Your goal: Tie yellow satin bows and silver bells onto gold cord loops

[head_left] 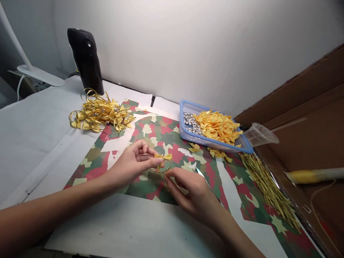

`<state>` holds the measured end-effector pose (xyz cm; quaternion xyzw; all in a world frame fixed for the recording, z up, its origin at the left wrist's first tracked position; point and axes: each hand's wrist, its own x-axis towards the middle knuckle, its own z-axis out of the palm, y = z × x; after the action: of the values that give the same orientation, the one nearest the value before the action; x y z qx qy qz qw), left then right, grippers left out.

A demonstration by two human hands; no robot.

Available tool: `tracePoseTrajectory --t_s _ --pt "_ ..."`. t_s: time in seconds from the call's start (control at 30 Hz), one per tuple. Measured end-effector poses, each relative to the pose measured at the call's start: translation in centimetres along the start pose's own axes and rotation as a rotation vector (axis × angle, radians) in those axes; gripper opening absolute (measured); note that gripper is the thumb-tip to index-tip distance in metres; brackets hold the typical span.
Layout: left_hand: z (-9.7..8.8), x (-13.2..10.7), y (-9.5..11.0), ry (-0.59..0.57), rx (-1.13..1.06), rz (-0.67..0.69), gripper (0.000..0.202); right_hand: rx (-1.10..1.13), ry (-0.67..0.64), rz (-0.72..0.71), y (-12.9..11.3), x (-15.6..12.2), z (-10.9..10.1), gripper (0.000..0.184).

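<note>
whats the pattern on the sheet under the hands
Red, green and cream camouflage on the paper, best in the head view.

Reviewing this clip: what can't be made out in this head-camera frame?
Head view:
The centre of the gold bow is hidden by the fingers of the left hand.
Whatever the right hand pinches is hidden by its own fingers.
The silver beads are too small to see in detail, and the yellow bows may cover more.
The yellow-tipped stick is cut off by the right edge.
</note>
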<state>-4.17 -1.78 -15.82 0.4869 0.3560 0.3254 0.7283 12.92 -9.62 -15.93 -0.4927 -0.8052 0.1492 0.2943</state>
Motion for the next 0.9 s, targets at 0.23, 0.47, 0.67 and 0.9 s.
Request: tracePoseTrajectory --t_s 0.23,0.47,0.67,0.9 --pt "0.0 0.1 -0.2 0.029 0.022 -0.031 0.042 -0.026 -0.005 -0.065 0.0 -0.2 0.5 0.017" --pt "0.1 0.1 -0.5 0.005 0.014 -0.023 0.042 -0.050 -0.045 -0.116 -0.2 0.0 0.6 0.023" --pt "0.1 0.1 -0.1 0.017 -0.001 -0.022 0.043 0.189 -0.061 -0.142 -0.4 0.1 -0.9 0.017" --pt "0.1 0.0 0.0 0.008 0.015 -0.066 0.044 0.427 0.291 0.351 0.6 0.6 -1.0 0.018"
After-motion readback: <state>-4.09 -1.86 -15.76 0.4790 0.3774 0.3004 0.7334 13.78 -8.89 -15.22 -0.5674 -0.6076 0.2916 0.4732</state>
